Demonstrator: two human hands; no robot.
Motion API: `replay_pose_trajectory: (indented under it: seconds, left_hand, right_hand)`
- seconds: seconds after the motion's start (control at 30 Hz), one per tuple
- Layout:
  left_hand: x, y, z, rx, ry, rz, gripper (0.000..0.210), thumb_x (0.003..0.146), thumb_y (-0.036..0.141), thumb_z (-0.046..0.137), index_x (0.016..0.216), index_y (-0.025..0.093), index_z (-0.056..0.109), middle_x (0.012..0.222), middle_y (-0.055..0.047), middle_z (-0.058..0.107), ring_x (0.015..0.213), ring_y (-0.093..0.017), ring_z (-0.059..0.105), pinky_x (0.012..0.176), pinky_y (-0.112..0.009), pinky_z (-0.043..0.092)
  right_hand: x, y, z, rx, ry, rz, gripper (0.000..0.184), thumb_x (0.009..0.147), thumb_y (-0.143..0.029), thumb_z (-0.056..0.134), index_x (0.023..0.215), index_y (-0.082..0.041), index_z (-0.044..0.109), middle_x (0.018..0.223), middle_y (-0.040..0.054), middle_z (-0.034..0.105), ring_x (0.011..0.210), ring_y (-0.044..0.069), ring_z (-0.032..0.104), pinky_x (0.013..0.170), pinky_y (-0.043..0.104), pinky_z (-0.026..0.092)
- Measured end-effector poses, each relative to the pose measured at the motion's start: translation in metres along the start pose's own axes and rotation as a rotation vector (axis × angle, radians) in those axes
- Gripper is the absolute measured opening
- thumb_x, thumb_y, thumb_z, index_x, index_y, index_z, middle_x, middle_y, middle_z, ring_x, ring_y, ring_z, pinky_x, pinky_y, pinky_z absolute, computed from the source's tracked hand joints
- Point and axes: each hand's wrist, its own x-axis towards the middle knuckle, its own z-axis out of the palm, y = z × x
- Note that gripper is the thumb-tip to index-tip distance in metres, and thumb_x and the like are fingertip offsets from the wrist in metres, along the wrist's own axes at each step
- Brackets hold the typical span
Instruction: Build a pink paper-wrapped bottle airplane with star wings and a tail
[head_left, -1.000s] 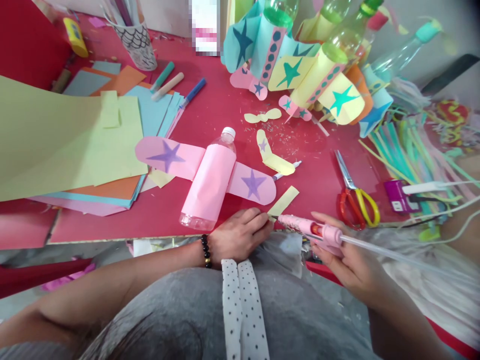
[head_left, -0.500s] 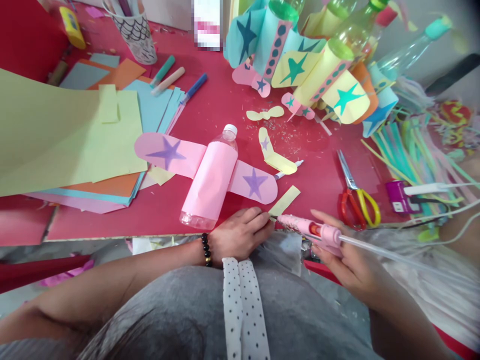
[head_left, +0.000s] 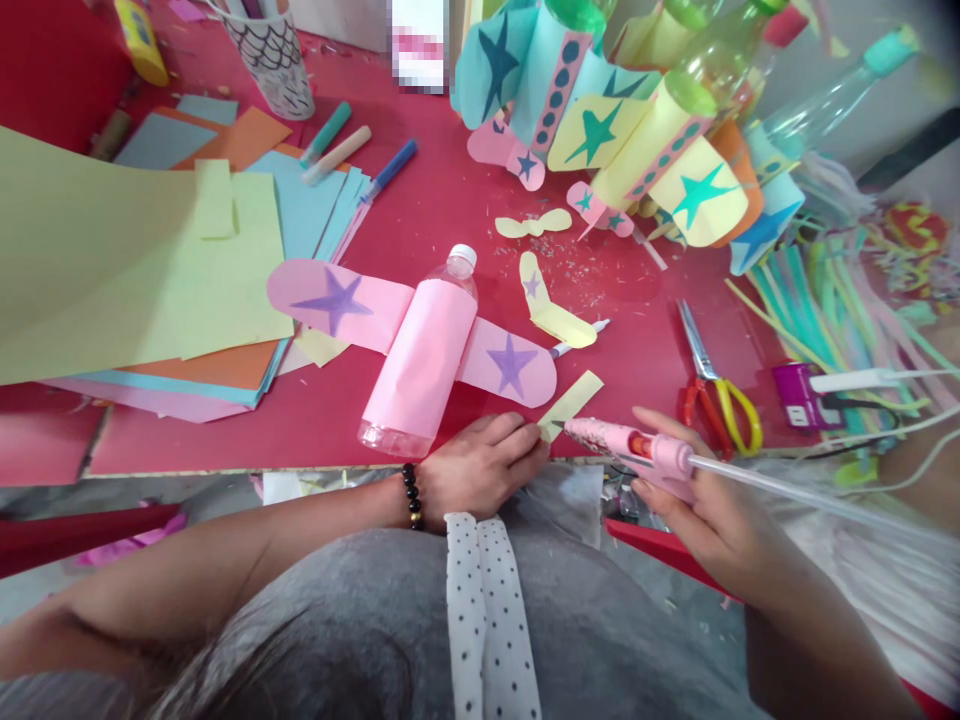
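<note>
At the table's front edge my left hand (head_left: 484, 462) has its fingers closed on the near end of a pale yellow paper strip (head_left: 576, 398); the fingertips are partly hidden. My right hand (head_left: 716, 510) grips a pink hot glue gun (head_left: 661, 462), a clear glue stick (head_left: 765, 488) sticking out of its back. The nozzle points left, close to the strip. Just beyond my left hand lies a plastic bottle (head_left: 420, 365) wrapped in pink paper, with pink paper wings (head_left: 508, 365) bearing purple stars on both sides.
Scissors (head_left: 705, 375) lie right, near a purple box (head_left: 799, 395) and cords. Yellow cut-outs (head_left: 559, 318) and a marker (head_left: 596, 338) lie beyond the strip. Coloured paper sheets (head_left: 150, 270) cover the left. Decorated bottles (head_left: 660, 140) stand at the back right, a pen cup (head_left: 274, 60) back left.
The glue gun in my right hand has moved slightly right, its nozzle drawing back from my left fingers along the strip. My left hand stays in place.
</note>
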Motion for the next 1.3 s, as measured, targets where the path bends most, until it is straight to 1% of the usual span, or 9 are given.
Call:
replay_pose_trajectory:
  seconds: [0.1, 0.2, 0.33, 0.5, 0.67, 0.8, 0.93, 1.13, 1.3]
  left_hand:
    - [0.0, 0.0, 0.0, 0.009, 0.006, -0.002, 0.036, 0.096, 0.018, 0.045, 0.131, 0.011, 0.05, 0.125, -0.012, 0.055, 0.112, -0.027, 0.046, 0.091, -0.041, 0.05]
    - [0.0, 0.0, 0.0, 0.014, 0.02, -0.002, 0.035, 0.097, 0.017, 0.044, 0.13, 0.011, 0.051, 0.125, -0.012, 0.056, 0.111, -0.027, 0.047, 0.09, -0.041, 0.05]
    - [0.0, 0.0, 0.0, 0.01, 0.026, -0.005, 0.034, 0.096, 0.017, 0.045, 0.129, 0.011, 0.051, 0.123, -0.012, 0.056, 0.11, -0.027, 0.047, 0.089, -0.04, 0.05]
    - [0.0, 0.001, -0.001, 0.009, -0.002, -0.015, 0.037, 0.095, 0.018, 0.047, 0.131, 0.012, 0.05, 0.126, -0.014, 0.055, 0.111, -0.027, 0.047, 0.089, -0.04, 0.05]
    - [-0.001, 0.0, -0.002, 0.004, 0.001, -0.007, 0.037, 0.096, 0.017, 0.045, 0.132, 0.011, 0.05, 0.126, -0.014, 0.055, 0.111, -0.027, 0.047, 0.091, -0.041, 0.05]
    - [-0.001, 0.0, -0.002, -0.006, 0.013, -0.004, 0.036, 0.096, 0.016, 0.045, 0.131, 0.01, 0.05, 0.126, -0.013, 0.056, 0.111, -0.027, 0.046, 0.09, -0.041, 0.05]
    - [0.0, 0.0, -0.002, 0.001, -0.006, -0.003, 0.037, 0.096, 0.016, 0.043, 0.132, 0.011, 0.049, 0.127, -0.014, 0.055, 0.11, -0.027, 0.046, 0.088, -0.041, 0.051]
    - [0.001, 0.0, -0.003, -0.009, 0.001, -0.007, 0.037, 0.096, 0.016, 0.044, 0.132, 0.01, 0.05, 0.126, -0.013, 0.055, 0.111, -0.027, 0.047, 0.09, -0.042, 0.05]
    - [0.001, 0.0, -0.003, -0.017, 0.005, -0.007, 0.037, 0.096, 0.016, 0.045, 0.132, 0.01, 0.05, 0.126, -0.013, 0.055, 0.112, -0.028, 0.047, 0.091, -0.042, 0.05]
  right_hand:
    - [0.002, 0.002, -0.002, 0.023, 0.002, 0.019, 0.059, 0.093, -0.032, 0.052, 0.148, -0.027, 0.032, 0.147, 0.0085, 0.047, 0.127, 0.03, 0.053, 0.1, 0.042, 0.049]
    - [0.003, 0.005, -0.004, 0.044, 0.026, 0.007, 0.058, 0.094, -0.03, 0.051, 0.148, -0.029, 0.031, 0.148, 0.0067, 0.045, 0.129, 0.027, 0.051, 0.104, 0.04, 0.046]
    - [0.007, 0.01, -0.006, 0.027, 0.048, 0.0, 0.058, 0.094, -0.029, 0.051, 0.148, -0.028, 0.031, 0.148, 0.0073, 0.044, 0.13, 0.027, 0.049, 0.106, 0.04, 0.043]
    - [0.015, 0.013, -0.009, 0.004, 0.075, -0.012, 0.057, 0.093, -0.029, 0.052, 0.147, -0.025, 0.032, 0.146, 0.0093, 0.046, 0.127, 0.028, 0.053, 0.105, 0.041, 0.045]
    - [0.021, 0.018, -0.011, -0.03, 0.14, -0.037, 0.055, 0.092, -0.031, 0.054, 0.144, -0.023, 0.036, 0.145, 0.0106, 0.048, 0.128, 0.029, 0.052, 0.105, 0.043, 0.044]
    - [0.024, 0.022, -0.013, -0.037, 0.142, -0.013, 0.055, 0.093, -0.03, 0.054, 0.144, -0.024, 0.037, 0.145, 0.0099, 0.047, 0.13, 0.029, 0.049, 0.107, 0.045, 0.042]
    - [0.027, 0.026, -0.014, -0.039, 0.157, 0.013, 0.057, 0.092, -0.033, 0.055, 0.145, -0.026, 0.036, 0.145, 0.0089, 0.048, 0.128, 0.029, 0.05, 0.106, 0.049, 0.041]
    - [0.03, 0.03, -0.016, -0.065, 0.187, -0.045, 0.055, 0.091, -0.033, 0.055, 0.143, -0.025, 0.038, 0.142, 0.0095, 0.05, 0.131, 0.03, 0.047, 0.111, 0.053, 0.036]
    - [0.028, 0.029, -0.018, -0.076, 0.188, -0.039, 0.054, 0.092, -0.032, 0.053, 0.143, -0.026, 0.038, 0.142, 0.0096, 0.049, 0.131, 0.031, 0.047, 0.11, 0.053, 0.036]
